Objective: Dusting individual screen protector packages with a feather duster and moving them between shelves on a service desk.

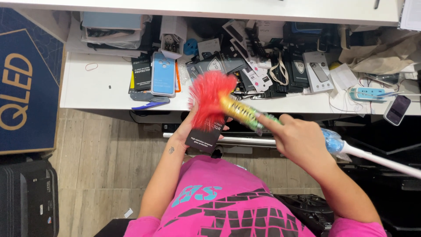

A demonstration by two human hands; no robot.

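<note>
My left hand (186, 127) pinches a black packet (205, 137) below the shelf edge; my right hand (298, 140) is wrapped around the duster (210, 96), its red feathers brushing the packet's top.

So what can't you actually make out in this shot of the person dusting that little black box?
All in the head view:
- Left hand: mostly hidden behind the black box and red duster head.
- Black box: its upper part is covered by the duster head.
- Duster handle: cut off by the right edge.
- Duster head: blurred, so its fibres are unclear.
- Phone: screen too small to tell.
</note>
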